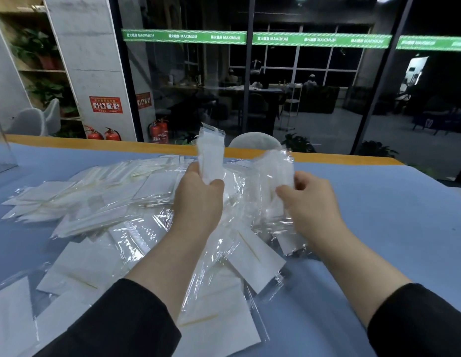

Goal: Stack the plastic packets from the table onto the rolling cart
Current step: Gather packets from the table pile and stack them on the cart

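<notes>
Closest to the camera are two black sleeves [126,320], forearms bare past the cuffs. Under and around them is a loose mess of plastic packets [100,217] spread over the blue desk [394,228], mostly flat white inserts in clear crinkly wrap, overlapping every which way and fanning out to the left.

A bit further out, the left hand [198,194] has its fingers closed around one white packet [211,153], held upright above the pile. The right hand [312,199] is pinching a crumpled clear packet [275,176] between thumb and fingers, also lifted off the desk. The two hands sit near each other, not touching.

Past the desk's orange edge [327,155] there's the rounded top of a white chair [255,141], then dark glass with a green banner strip [250,38]. Red fire extinguishers [158,131] stand on the floor at left. No cart in view.
</notes>
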The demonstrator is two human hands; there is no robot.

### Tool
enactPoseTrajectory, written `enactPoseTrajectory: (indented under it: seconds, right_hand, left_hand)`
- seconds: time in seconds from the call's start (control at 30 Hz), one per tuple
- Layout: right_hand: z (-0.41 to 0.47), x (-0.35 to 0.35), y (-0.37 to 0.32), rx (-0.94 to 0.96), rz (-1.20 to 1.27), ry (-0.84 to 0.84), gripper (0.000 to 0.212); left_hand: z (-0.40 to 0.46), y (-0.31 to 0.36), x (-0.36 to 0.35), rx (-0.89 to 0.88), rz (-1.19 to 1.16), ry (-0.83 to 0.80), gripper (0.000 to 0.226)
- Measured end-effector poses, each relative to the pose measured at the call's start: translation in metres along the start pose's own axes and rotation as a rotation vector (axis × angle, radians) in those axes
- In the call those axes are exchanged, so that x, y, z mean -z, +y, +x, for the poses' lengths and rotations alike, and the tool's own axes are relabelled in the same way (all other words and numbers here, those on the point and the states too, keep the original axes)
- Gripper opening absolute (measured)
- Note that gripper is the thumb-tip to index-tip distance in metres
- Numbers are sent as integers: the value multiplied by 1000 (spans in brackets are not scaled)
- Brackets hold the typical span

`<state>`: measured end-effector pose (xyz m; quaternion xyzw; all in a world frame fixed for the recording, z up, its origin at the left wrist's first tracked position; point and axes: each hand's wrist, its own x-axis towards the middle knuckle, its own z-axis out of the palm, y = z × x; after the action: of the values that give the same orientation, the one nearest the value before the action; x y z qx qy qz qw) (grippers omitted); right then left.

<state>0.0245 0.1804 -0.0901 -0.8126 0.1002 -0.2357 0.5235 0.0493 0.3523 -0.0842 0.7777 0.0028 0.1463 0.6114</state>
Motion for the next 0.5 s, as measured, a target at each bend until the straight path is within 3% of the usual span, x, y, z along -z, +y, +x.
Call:
enactPoseTrajectory:
  seconds: [0.17,0.3,0.37,0.5]
  right_hand:
    - [2,17,-7,18,150,76,9]
    - [5,28,-14,14,428,95,12]
    - [7,34,-18,20,489,102,3]
    - [5,40,-25,-65,685,42,6]
  left_hand:
    - [1,0,0,-16,-10,8,29]
    - [1,3,-1,-63,-60,30,29]
    - [-1,6,-1,-70,-103,25,31]
    - [-10,15,-7,33,-228,-85,18]
